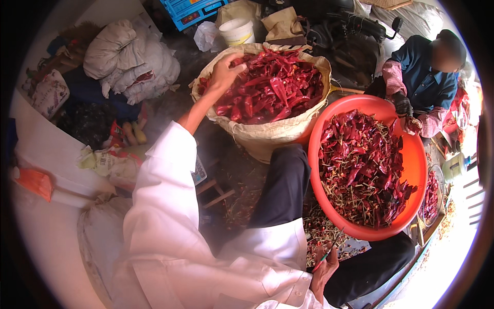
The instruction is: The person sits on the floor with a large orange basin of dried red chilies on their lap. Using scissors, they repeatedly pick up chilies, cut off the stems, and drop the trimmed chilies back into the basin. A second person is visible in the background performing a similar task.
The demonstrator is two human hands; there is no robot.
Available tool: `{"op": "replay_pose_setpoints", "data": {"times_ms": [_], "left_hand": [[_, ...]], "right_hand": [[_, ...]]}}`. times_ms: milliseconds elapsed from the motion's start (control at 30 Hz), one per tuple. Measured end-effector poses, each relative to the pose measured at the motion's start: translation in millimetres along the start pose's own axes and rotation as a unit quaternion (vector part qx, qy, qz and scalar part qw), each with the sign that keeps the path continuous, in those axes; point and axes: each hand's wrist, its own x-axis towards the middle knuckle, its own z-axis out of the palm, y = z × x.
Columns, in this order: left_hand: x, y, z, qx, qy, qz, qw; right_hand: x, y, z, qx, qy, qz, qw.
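Observation:
My left hand (227,72) is over the left side of a large cloth sack (266,137) filled with whole dried red chilies (270,87). Its thumb and fingers are apart, with no chili visible between them. Low in the view, my right hand (327,268) grips a pair of scissors (328,253) with coloured handles, the blades pointing up toward the rim of an orange plastic basin (415,164). Dried chilies with stalks (359,166) are heaped in that basin. Cut stalks and chili bits (318,228) lie beneath it, beside my legs.
Across the basin sits another person (428,83), a gloved hand at its rim. Stuffed white sacks (133,61) stand at left. A white bucket (237,31), a blue crate (193,11) and a motorbike (347,27) are behind. A bowl of chilies (430,197) lies far right.

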Motion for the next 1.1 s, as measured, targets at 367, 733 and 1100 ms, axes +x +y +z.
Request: {"op": "replay_pose_setpoints", "data": {"times_ms": [367,733,1100], "left_hand": [[-11,-4,56,0.142,-0.185,0.154,0.96],[-16,-2,60,0.156,-0.087,0.161,0.971],[-11,23,29,-0.078,-0.084,-0.021,0.993]], "right_hand": [[7,0,-8,-0.061,-0.014,0.021,0.998],[26,-17,-1,-0.077,-0.027,0.041,0.996],[24,-9,-6,-0.024,-0.063,0.021,0.998]]}}
